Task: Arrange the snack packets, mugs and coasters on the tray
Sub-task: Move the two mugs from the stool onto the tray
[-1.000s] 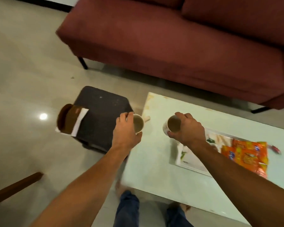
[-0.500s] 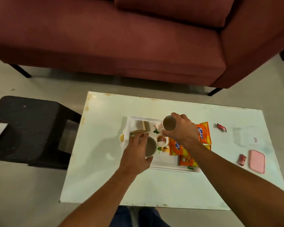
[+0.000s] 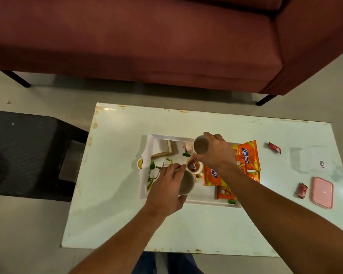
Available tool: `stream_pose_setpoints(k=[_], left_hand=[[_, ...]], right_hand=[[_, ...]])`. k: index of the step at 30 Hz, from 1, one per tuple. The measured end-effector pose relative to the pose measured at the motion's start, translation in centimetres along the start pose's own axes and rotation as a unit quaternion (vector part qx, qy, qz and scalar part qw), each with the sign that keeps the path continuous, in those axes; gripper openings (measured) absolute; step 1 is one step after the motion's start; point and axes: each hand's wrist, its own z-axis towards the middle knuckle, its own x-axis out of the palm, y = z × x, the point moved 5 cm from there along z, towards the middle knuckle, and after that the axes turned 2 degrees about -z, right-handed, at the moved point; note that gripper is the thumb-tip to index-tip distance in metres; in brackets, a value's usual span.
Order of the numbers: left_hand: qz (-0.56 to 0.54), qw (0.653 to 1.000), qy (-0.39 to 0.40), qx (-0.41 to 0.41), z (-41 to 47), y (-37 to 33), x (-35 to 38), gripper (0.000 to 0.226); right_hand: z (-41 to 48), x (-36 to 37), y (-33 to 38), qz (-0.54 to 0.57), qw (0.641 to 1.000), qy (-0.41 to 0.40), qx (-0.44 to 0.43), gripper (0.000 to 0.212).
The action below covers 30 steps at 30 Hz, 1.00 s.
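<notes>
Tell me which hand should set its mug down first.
Left, probably: the left hand holds the near mug over bare tray, while the right hand holds the far mug over a small filled cup.

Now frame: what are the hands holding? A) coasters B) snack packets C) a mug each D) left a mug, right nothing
C: the left hand grips a pale mug and the right hand grips a patterned mug, both over the tray.

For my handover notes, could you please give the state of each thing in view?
Plain pale mug, gripped by left hand.
Patterned white mug, gripped by right hand.
Third small mug, standing on white tray.
Orange snack packets, lying on tray.
Pink rectangular lid, flat on white table.
</notes>
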Motion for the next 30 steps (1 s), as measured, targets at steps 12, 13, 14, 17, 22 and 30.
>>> stream_pose_setpoints(k=[12, 13, 14, 17, 22, 30], left_hand=[[0.024, 0.993, 0.085, 0.081, 2.5, -2.4, 1.6, 0.1], [0.025, 0.992, 0.09, 0.086, 2.7, -2.7, 1.8, 0.1], [0.026, 0.991, 0.095, 0.091, 2.9, -3.1, 2.1, 0.099], [0.02, 0.989, 0.101, 0.103, 3.6, -3.9, 2.8, 0.097], [0.027, 0.984, 0.124, 0.127, 4.1, -4.2, 3.9, 0.099], [0.038, 0.98, 0.122, 0.15, 3.9, -4.2, 4.5, 0.097]], right_hand=[[0.3, -0.6, -0.4, -0.021, 0.997, 0.07, -0.01, 0.115], [-0.1, -1.3, -0.7, -0.016, 0.997, 0.07, -0.003, 0.12], [-0.6, -2.0, -1.0, -0.007, 0.998, 0.063, 0.008, 0.123], [-2.9, -4.0, -2.8, 0.024, 0.999, -0.001, 0.032, 0.119], [-7.0, -3.4, -6.6, 0.067, 0.996, -0.025, 0.057, 0.103], [-9.6, -1.6, -8.3, 0.082, 0.991, -0.003, 0.103, 0.107]])
